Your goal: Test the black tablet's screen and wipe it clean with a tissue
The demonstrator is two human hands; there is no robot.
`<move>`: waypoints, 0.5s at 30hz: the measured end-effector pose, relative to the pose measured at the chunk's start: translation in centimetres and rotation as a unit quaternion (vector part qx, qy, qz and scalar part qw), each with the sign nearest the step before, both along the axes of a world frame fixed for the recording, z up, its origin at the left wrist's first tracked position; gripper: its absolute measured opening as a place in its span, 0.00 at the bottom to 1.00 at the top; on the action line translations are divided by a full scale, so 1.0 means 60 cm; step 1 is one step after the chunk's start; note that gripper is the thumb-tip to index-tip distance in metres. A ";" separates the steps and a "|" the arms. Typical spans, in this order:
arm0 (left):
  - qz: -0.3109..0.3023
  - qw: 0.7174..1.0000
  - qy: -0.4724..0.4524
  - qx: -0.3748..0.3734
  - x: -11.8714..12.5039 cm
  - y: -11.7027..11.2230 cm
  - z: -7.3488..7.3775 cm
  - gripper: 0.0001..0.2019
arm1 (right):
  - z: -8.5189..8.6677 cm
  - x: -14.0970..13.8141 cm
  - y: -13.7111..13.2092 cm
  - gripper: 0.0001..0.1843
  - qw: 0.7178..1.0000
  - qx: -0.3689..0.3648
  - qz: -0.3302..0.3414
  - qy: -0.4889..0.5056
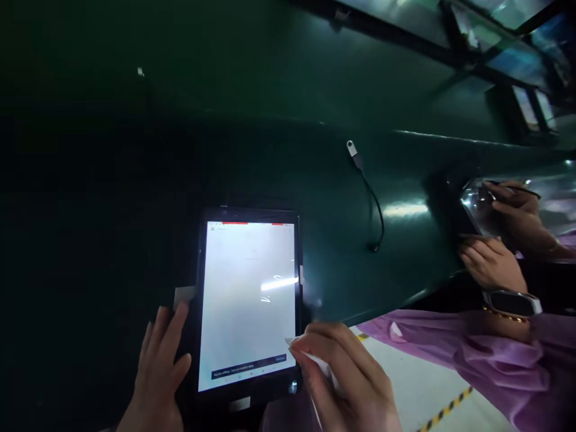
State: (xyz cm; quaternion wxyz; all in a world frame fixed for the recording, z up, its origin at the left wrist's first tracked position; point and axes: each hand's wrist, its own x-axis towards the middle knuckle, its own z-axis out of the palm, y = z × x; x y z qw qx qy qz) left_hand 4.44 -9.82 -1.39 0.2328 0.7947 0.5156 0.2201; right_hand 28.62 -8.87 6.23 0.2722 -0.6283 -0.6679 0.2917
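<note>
A black tablet point(249, 303) with a bright white screen lies on the dark green table point(279, 120) near its front edge. My left hand point(158, 375) rests flat beside the tablet's left edge, fingers stretched out and touching its frame. My right hand point(346, 378) is at the tablet's lower right corner, fingers pinched on a small white piece, perhaps a cloth or paper point(315, 359), whose tip touches the screen.
A short black cable with a white plug point(365, 191) lies on the table right of the tablet. At the right, a co-worker in a purple sleeve point(472, 354) with a wristwatch handles another shiny device point(479, 207). Floor with yellow-black tape shows below.
</note>
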 end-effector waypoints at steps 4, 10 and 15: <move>0.026 1.000 -0.011 -0.005 0.015 0.008 0.019 0.50 | 0.009 -0.010 0.016 0.07 0.996 -0.026 0.059 -0.064; 0.018 0.999 -0.036 0.025 0.024 0.020 0.020 0.47 | 0.009 -0.013 0.031 0.07 0.990 0.000 0.077 -0.117; 0.029 0.998 -0.040 0.032 0.025 0.023 0.016 0.45 | 0.009 -0.024 0.009 0.11 0.989 -0.025 0.104 -0.107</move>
